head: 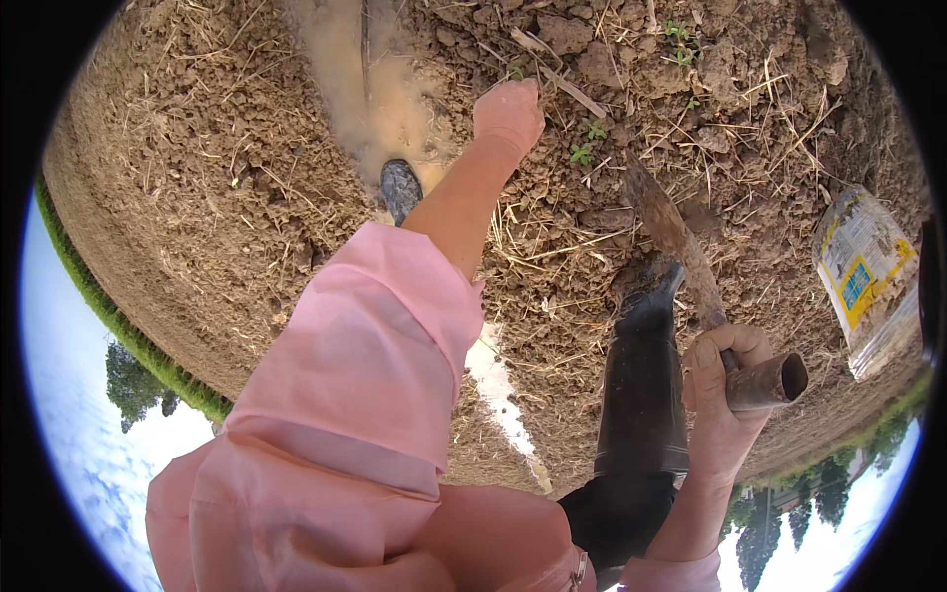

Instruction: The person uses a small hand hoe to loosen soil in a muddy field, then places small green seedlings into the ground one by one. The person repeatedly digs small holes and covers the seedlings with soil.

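My left hand [509,115] reaches down to the clods, its back towards me and its fingers curled. A small green leaf [516,72] shows just beyond the knuckles; whether the fingers pinch anything is hidden. My right hand [729,377] grips a rusty metal hand tool [673,226] by its neck, close to the hollow tube-shaped end. The tool's flat, soil-stained blade points away from me, its tip close to the ground. Small green seedlings [584,152] grow between the left hand and the blade tip.
Muddy water [399,111] fills a furrow, where one boot [402,189] stands. My other black rubber boot [640,399] is on the soil beside the tool. At the right lies a dirty plastic container [865,259] with a printed label. Straw and dry stalks [573,92] litter the clods.
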`<action>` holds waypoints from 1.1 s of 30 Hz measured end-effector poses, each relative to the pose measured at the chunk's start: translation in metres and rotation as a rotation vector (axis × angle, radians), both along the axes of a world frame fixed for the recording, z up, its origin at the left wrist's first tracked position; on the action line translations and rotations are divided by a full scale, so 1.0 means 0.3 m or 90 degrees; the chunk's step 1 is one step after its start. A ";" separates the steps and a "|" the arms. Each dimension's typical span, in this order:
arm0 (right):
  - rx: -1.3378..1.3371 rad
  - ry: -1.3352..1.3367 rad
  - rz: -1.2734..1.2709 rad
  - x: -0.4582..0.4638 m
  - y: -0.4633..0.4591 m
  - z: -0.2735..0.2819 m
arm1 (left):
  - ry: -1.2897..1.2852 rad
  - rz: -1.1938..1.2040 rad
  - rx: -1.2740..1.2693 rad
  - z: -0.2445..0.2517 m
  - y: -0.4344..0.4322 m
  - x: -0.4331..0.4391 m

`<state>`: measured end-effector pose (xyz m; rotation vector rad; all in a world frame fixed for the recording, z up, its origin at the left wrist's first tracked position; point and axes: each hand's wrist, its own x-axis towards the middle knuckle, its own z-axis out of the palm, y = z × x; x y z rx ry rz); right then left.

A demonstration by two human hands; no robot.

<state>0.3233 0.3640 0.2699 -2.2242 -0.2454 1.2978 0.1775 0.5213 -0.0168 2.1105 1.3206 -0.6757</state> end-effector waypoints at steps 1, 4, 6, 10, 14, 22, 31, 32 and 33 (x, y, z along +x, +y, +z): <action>0.028 0.000 -0.034 0.013 0.036 -0.015 | -0.006 0.028 -0.011 0.001 -0.001 -0.007; 0.094 -0.020 0.063 0.064 0.110 -0.208 | -0.013 0.097 -0.009 -0.009 -0.003 -0.063; 0.066 -0.048 0.142 0.065 0.182 -0.422 | -0.043 0.113 0.006 -0.040 -0.030 -0.072; 0.137 0.064 0.098 0.123 0.189 -0.746 | -0.097 0.177 0.054 -0.076 -0.052 -0.071; 0.087 0.353 -0.087 0.214 0.219 -0.751 | -0.172 0.315 0.082 -0.073 -0.063 -0.154; 0.042 0.110 0.020 0.183 0.209 -0.647 | -0.213 0.524 -0.075 0.091 -0.007 -0.186; 0.120 0.142 -0.149 0.202 0.106 -0.431 | -0.568 0.808 -0.327 0.177 0.004 -0.174; 0.116 0.130 -0.168 0.191 0.109 -0.402 | -0.499 0.690 -0.274 0.143 0.009 -0.195; 0.119 0.128 -0.178 0.171 0.108 -0.379 | -0.426 0.577 -0.208 0.130 0.023 -0.215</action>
